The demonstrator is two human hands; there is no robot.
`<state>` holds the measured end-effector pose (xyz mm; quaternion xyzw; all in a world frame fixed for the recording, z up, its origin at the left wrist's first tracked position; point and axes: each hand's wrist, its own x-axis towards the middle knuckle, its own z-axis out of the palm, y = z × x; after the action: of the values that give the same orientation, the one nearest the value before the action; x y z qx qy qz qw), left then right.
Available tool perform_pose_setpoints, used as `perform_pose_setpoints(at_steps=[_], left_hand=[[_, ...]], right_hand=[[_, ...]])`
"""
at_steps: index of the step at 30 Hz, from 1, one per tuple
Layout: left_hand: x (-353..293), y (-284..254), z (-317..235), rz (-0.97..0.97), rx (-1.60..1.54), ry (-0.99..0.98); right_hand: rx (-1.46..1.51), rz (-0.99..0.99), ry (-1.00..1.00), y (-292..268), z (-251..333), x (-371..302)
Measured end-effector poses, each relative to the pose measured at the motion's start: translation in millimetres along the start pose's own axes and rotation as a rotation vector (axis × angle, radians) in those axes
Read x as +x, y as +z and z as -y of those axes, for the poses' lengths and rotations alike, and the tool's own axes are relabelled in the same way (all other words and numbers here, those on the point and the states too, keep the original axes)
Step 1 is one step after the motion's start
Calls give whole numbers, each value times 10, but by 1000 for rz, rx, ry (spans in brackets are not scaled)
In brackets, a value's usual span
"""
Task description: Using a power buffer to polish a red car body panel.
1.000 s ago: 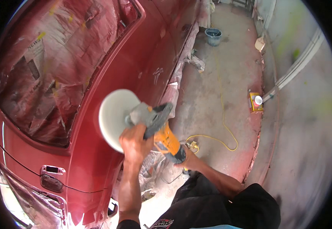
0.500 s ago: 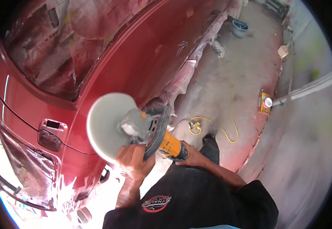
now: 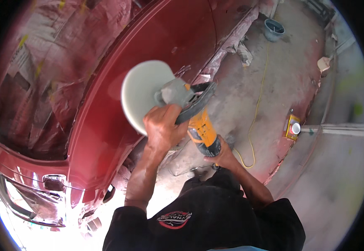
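An orange and black electric polisher (image 3: pixel 203 127) with a grey head is held out in front of me. Its round whitish pad (image 3: pixel 143 94) faces the glossy red side panel (image 3: pixel 100 113) of a vehicle; whether pad and paint touch I cannot tell. My left hand (image 3: pixel 165 124) is closed round the black handle beside the polisher's head. Farther back, my right hand (image 3: pixel 224 154) wraps the dark rear end of the tool's body, its fingers partly hidden.
Paper and plastic masking (image 3: pixel 35 79) covers the vehicle's window area at left. A yellow cord (image 3: pixel 262 90) runs over the concrete floor. Along the right wall stands a yellow can (image 3: pixel 291 126) with a white top. A grey bucket (image 3: pixel 273 31) sits at the far end.
Both hands have carried the polisher forward and to the right along the red panel. My left arm is stretched out farther. The whole view has shifted too.
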<state>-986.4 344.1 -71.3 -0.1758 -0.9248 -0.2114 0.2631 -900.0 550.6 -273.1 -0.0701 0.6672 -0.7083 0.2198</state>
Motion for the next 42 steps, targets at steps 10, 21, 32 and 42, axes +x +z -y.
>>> perform_pose_setpoints(at_steps=[10,21,32,42], left_hand=[[1723,1448,65,74,-33,91],[2012,1824,101,112,-17,76],[-416,-364,23,-74,88,59],[-1871,-1631,-362,-221,287,-140]], right_hand=[[153,-194,91,-1093,391,1002],[237,-269,187,-1351,330,1298],[-281,36,-102,-16,222,197],[-376,406,-69,864,389,-209]])
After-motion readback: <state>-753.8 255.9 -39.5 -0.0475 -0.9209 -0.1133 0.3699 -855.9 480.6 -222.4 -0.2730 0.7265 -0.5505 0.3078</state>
